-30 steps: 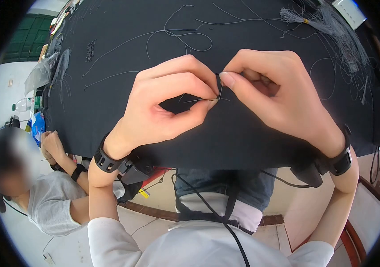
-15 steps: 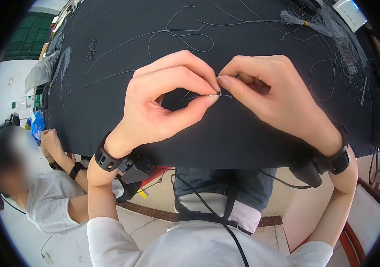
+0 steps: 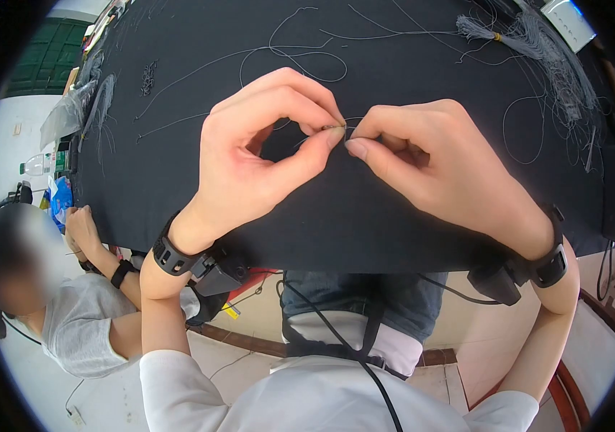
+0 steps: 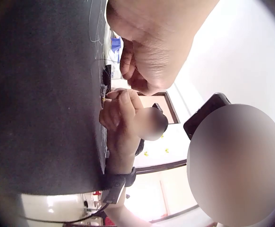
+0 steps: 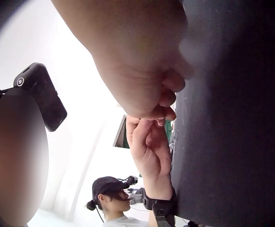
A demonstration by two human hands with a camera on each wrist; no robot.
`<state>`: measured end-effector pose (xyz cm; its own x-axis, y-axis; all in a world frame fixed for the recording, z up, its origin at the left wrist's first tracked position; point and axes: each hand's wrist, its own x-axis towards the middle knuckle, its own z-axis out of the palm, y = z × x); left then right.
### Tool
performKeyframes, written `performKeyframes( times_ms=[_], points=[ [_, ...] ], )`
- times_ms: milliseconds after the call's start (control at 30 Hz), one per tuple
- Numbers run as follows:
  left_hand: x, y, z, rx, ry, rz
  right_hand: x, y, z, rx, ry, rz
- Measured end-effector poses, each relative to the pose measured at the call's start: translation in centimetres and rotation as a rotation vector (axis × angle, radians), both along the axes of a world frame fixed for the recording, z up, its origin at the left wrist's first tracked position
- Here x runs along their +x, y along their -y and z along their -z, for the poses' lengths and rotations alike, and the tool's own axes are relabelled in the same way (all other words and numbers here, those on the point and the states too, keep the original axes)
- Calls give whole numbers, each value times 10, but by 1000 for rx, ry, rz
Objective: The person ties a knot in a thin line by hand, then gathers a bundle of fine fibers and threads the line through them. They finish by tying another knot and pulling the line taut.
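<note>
In the head view my left hand [image 3: 260, 147] pinches a thin grey thread between thumb and fingertips, above the dark cloth. Close on its right, my right hand [image 3: 448, 162] has thumb and forefinger together at the thread, with a small gap between the two hands. A short bit of thread shows past the left fingertips. The wrist views show both hands near each other, my left hand [image 4: 161, 42] and my right hand [image 5: 137, 66], but the thread between the fingers is too fine to make out there.
Loose threads [image 3: 278, 47] lie on the black cloth [image 3: 307, 230] beyond the hands. A tied thread bundle [image 3: 530, 50] is at the back right, beside a white box [image 3: 568, 23]. A small dark heap [image 3: 148, 78] and plastic bags [image 3: 66, 119] lie left. Another person [image 3: 91, 317] sits at left.
My left fingertips have moved up and slightly left with the thread. The right hand has shifted slightly down and left, and a small gap has opened between the fingertips.
</note>
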<state>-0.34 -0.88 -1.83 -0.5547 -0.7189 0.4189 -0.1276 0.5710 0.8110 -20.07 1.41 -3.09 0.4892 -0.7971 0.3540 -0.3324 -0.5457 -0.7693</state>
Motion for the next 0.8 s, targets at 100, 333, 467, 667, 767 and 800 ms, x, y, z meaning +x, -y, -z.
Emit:
performKeyframes(
  times_ms=[100,333,467,667,767,800],
  points=[
    [0,1,0,-19,24,-30,1,-1,0,-4,0,-3],
    [-2,2,1,-129,117,-88,0,-3,-1,-11,-23,-20],
    [-2,2,1,-101,144,-69,0,-3,-2,-34,-55,-52],
    [-1,1,2,-27,139,-25,0,-4,-3,-10,-40,-94],
    [0,0,2,88,99,5,1,-5,-3,-5,-74,-113],
    [1,0,2,136,80,16,1,-5,-3,-9,-72,-116]
  ],
)
